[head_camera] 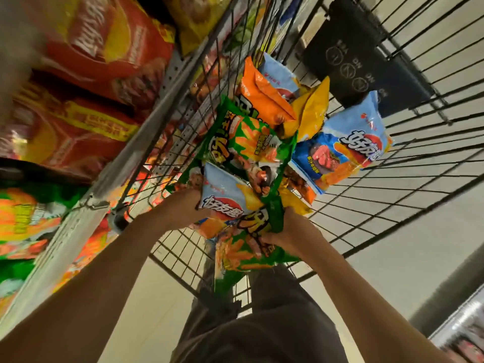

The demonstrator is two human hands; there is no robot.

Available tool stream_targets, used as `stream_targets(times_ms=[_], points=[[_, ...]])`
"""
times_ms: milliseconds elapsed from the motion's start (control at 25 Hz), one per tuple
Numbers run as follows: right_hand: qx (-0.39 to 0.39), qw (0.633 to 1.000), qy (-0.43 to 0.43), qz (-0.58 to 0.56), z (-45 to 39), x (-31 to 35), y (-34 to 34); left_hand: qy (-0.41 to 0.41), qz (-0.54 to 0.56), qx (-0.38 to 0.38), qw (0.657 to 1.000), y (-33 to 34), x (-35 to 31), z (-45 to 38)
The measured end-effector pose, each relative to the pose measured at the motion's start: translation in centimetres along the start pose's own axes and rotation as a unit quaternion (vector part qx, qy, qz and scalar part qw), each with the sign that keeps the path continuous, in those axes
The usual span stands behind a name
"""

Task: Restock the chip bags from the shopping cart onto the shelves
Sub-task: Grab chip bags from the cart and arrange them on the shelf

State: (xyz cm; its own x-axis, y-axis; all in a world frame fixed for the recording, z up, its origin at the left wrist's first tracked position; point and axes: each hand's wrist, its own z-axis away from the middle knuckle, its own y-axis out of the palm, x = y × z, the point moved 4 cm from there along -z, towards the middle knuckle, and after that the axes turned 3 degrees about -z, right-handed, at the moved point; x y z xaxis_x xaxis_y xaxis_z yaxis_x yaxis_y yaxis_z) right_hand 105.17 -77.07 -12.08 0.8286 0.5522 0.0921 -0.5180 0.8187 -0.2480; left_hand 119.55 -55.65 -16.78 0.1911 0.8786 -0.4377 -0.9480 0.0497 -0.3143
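Both my hands reach into the wire shopping cart (392,163). My left hand (183,208) grips a light-blue chip bag (227,200) at its left edge. My right hand (293,234) grips a green chip bag (251,250) near the cart's near end. A second green bag (246,142) lies further in. Behind it are an orange bag (262,98), a yellow bag (311,111) and another blue bag (345,150). The shelves on the left hold red bags (104,48) above and green bags (23,218) below.
A grey shelf edge strip (86,205) runs diagonally between the shelves and the cart's left side. A dark fold-down seat flap (361,66) stands at the cart's far end. Pale floor (392,271) lies to the right; another shelf corner (461,336) shows at bottom right.
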Motion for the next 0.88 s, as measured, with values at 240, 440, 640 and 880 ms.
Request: stream_targets(times_ms=[240, 440, 640, 880], points=[[-0.161, 0.982, -0.082, -0.059, 11.1, 0.0, -1.4, 0.067, -0.003, -0.139, 0.988, -2.5, -0.5, 6.8], [-0.280, 0.931, -0.205, -0.116, 22.7, -0.2, -4.4, 0.121, 0.114, -0.319, 0.933, -3.6, -2.2, 14.5], [-0.410, 0.805, -0.333, -0.271, 33.6, -0.4, -5.8, 0.204, 0.221, -0.344, 0.889, -4.6, -5.4, 22.0], [-0.457, 0.693, -0.457, -0.318, 41.7, 1.9, -7.2, 0.271, 0.268, -0.415, 0.826, -6.8, -8.8, 32.7]])
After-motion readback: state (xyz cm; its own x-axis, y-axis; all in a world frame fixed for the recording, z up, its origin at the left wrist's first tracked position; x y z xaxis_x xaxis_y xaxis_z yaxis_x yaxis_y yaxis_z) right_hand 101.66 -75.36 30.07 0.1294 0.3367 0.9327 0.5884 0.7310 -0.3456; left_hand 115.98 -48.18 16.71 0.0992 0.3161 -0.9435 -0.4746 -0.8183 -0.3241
